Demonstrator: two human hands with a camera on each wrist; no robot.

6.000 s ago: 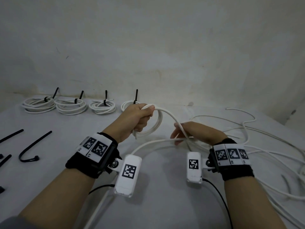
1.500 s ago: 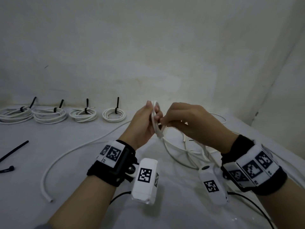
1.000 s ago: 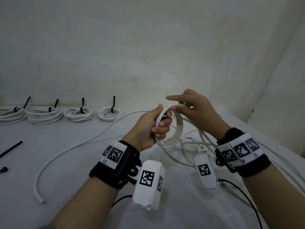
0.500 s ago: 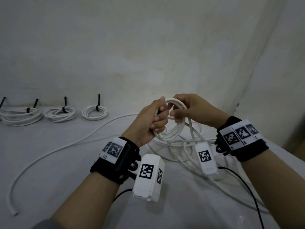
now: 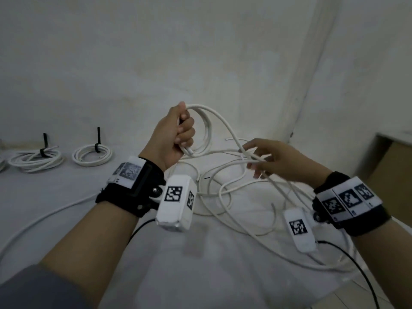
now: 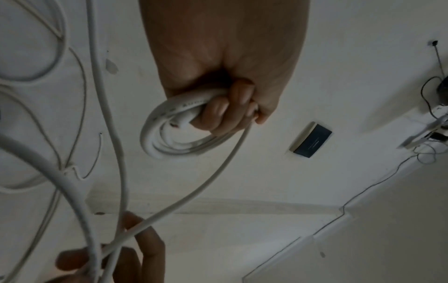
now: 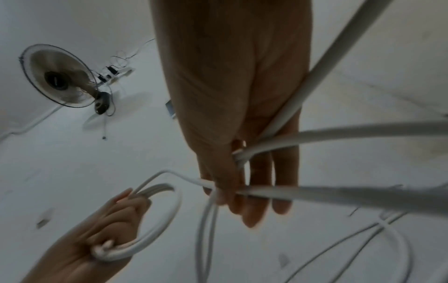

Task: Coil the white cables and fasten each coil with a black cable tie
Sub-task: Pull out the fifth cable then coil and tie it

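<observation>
My left hand (image 5: 178, 134) is raised above the table and grips a small coil of white cable (image 5: 209, 128) in its fist. The left wrist view shows the left hand (image 6: 225, 107) with fingers curled round the coil's (image 6: 155, 137) loops. A free strand (image 5: 229, 130) runs from the coil down to my right hand (image 5: 267, 161), lower and to the right. There the thumb (image 7: 218, 189) pinches the strand against almost straight fingers, with other loose strands crossing the palm. Two finished coils (image 5: 91, 163) (image 5: 35, 160), each with a black tie (image 5: 98, 139), lie by the wall.
A tangle of loose white cable (image 5: 219, 190) covers the white table under and to the right of my hands. Another cable (image 5: 44, 215) trails off to the left. The table's edge (image 5: 379, 284) is at the lower right, with a brown box (image 5: 392, 170) beyond it.
My right hand has left the coil and gone down and to the right along the free strand. My left hand has lifted the coil slightly. The view has turned right.
</observation>
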